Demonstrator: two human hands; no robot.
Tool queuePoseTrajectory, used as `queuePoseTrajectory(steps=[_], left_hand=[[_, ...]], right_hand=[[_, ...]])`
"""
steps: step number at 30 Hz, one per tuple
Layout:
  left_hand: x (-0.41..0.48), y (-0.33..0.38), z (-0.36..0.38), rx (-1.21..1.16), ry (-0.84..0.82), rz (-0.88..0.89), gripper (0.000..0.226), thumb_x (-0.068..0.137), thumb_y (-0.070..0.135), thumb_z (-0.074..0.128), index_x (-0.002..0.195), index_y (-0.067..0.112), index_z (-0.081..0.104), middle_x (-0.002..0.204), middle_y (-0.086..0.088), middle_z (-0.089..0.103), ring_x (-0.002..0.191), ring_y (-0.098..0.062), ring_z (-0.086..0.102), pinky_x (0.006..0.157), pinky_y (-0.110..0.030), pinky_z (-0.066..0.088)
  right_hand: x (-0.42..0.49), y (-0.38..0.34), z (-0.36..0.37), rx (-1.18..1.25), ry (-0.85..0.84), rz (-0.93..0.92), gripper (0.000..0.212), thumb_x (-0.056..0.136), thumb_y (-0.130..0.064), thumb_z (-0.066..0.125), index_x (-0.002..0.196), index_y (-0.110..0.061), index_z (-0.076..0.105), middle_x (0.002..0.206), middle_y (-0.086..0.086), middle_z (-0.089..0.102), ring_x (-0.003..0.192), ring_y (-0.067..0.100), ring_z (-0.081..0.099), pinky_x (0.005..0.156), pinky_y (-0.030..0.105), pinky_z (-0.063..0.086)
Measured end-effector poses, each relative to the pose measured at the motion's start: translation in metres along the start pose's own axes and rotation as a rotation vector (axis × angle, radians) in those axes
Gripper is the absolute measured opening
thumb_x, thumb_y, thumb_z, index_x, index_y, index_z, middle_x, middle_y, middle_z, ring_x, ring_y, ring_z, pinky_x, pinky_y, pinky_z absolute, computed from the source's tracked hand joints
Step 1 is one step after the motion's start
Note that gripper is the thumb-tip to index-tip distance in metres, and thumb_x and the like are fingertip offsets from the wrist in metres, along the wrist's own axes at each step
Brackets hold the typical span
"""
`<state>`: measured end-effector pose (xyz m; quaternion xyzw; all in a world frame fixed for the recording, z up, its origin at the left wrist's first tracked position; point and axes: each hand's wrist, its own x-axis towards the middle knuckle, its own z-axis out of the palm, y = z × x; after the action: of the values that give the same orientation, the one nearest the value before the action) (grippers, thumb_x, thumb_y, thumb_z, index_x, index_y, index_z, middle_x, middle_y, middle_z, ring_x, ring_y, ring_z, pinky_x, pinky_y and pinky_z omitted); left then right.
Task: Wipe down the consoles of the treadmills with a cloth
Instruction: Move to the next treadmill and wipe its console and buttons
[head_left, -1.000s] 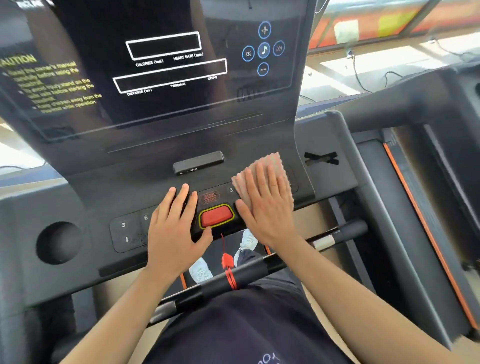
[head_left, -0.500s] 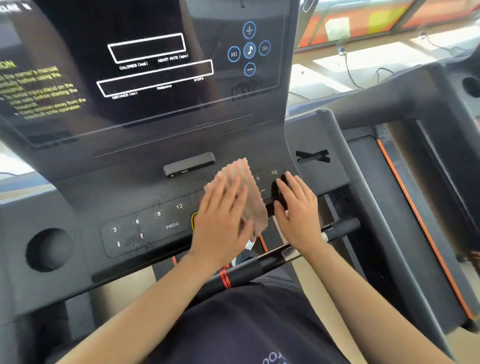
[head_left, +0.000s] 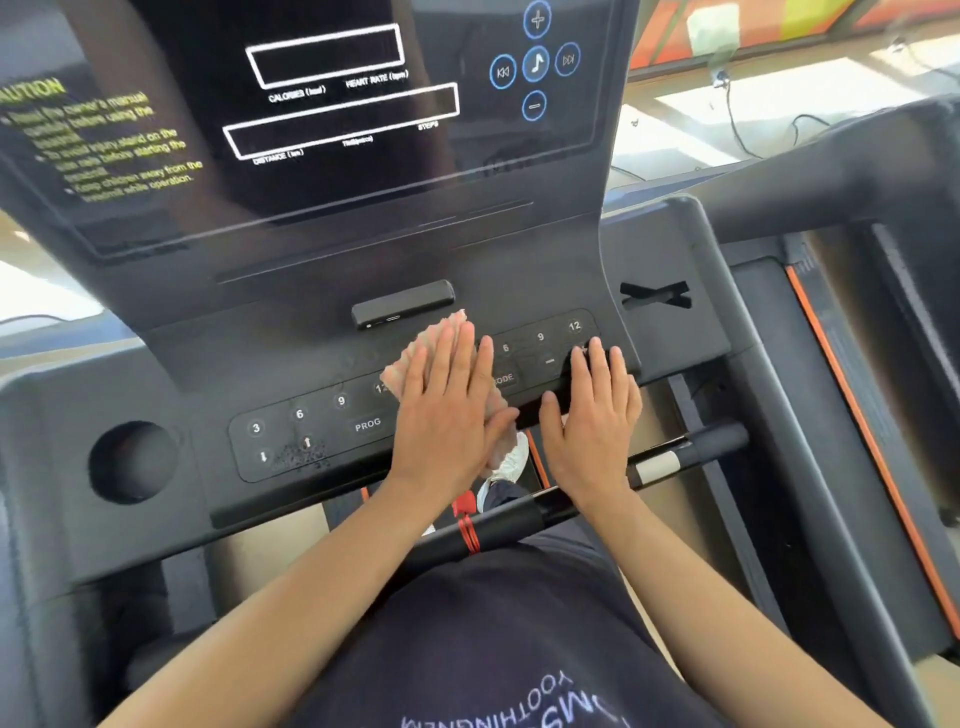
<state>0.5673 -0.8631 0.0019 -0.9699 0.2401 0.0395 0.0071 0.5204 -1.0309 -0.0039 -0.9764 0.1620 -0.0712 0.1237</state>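
Swapped over: the cloth (head_left: 415, 358), under the right hand a second back, now sits under the left hand (head_left: 447, 410), and the red stop button is covered. Left palm is flat, fingers straight and together, pressing the cloth onto the middle of the console (head_left: 291, 332), just below a small black tab (head_left: 402, 304). A pink corner pokes out past the fingertips, and a fold droops over the front edge by the thumb. Right hand (head_left: 592, 415) lies open just beside it, fingers straight on the right keypad (head_left: 540, 340), holding nothing. Left keypad (head_left: 311, 431) shows 3, 6, 9 and PROG, with a scuffed patch by the arrows. Above, the dark screen (head_left: 337, 104); far left, a round cup hole (head_left: 132, 462); under the wrists, a black bar (head_left: 691, 452) with a red clip (head_left: 465, 512).
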Motion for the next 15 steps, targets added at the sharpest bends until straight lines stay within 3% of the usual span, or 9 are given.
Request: queuePoseTrajectory(steps=[15], left_hand=[[-0.098, -0.104, 0.013, 0.063, 0.011, -0.219, 0.081, 0.107, 0.061, 0.018, 0.161, 0.0, 0.016, 0.171, -0.022, 0.005, 0.16, -0.035, 0.003, 0.128, -0.052, 0.013]], right_hand=[[-0.028, -0.032, 0.018, 0.029, 0.011, -0.126, 0.06, 0.097, -0.034, 0.047, 0.149, -0.004, 0.046, 0.161, 0.02, 0.037, 0.151, 0.042, 0.027, 0.121, 0.054, 0.023]])
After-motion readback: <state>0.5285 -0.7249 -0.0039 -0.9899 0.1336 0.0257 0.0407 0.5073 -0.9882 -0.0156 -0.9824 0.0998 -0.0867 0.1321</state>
